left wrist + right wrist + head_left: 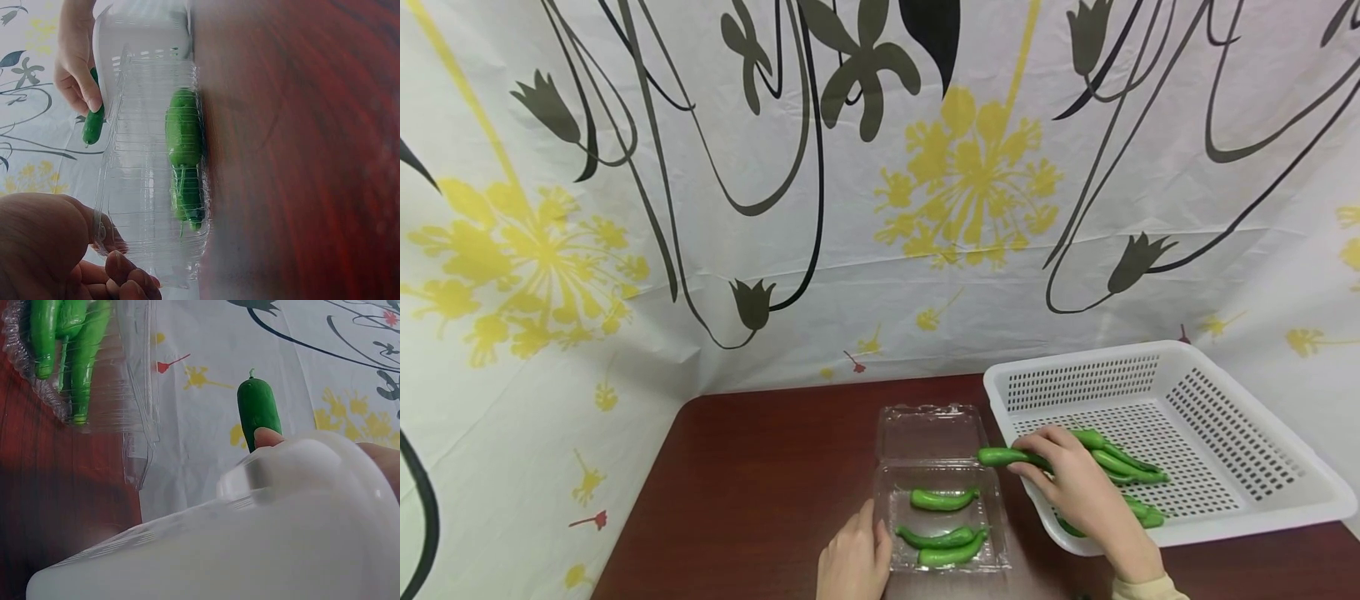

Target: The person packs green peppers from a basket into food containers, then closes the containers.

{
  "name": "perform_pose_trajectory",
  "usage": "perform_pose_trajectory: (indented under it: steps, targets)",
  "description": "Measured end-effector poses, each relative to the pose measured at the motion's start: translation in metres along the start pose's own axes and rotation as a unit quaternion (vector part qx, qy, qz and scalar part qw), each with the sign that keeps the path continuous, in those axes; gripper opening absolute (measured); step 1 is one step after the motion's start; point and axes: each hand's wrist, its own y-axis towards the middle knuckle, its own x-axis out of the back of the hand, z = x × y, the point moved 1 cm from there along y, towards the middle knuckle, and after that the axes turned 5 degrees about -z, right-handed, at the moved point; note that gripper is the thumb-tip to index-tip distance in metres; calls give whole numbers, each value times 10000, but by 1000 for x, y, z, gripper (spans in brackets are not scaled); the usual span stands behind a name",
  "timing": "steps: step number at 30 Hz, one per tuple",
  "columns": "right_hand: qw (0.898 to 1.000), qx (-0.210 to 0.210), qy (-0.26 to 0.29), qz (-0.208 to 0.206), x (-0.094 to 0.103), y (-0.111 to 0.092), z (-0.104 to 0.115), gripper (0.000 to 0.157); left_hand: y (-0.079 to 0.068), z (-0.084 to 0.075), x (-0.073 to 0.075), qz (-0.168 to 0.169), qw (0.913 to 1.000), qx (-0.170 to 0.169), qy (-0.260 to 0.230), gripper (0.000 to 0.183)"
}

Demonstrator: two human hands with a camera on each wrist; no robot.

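My right hand (1075,479) pinches a green chili pepper (1000,456) between thumb and fingertips. It holds the pepper above the near-left rim of a white basket, with one end pointing left over the clear plastic box (886,517). The hinged lid (928,435) of that box lies folded back, away from me. Inside the box are three green peppers (944,500), two of them side by side along the near wall. My left hand (853,554) grips the box's left edge, its fingertips (119,265) at the plastic rim in the left wrist view.
The white perforated basket (1292,446) stands to the right of the box and contains several more green peppers (1123,465), partly hidden by the right hand. Both containers stand on a dark red wooden table (760,483). A flower-patterned cloth (850,250) hangs behind it.
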Motion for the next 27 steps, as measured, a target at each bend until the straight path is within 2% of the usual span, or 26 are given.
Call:
perform_pose_trajectory:
  steps: [13, 18, 27]
  targets:
    - [10000, 16, -65, 32, -4, 0, 6, 19, -1, 0, 1, -37, 10000, -18, -35, 31]
    - [9997, 209, -106, -115, -5, 0, 7, 21, 0, -1, 1, 85, 9999, 48, -55, 31]
    - [9983, 465, -114, -345, -8, -1, 6, 23, 0, -1, 0, 65, 10000, 10, 22, 31]
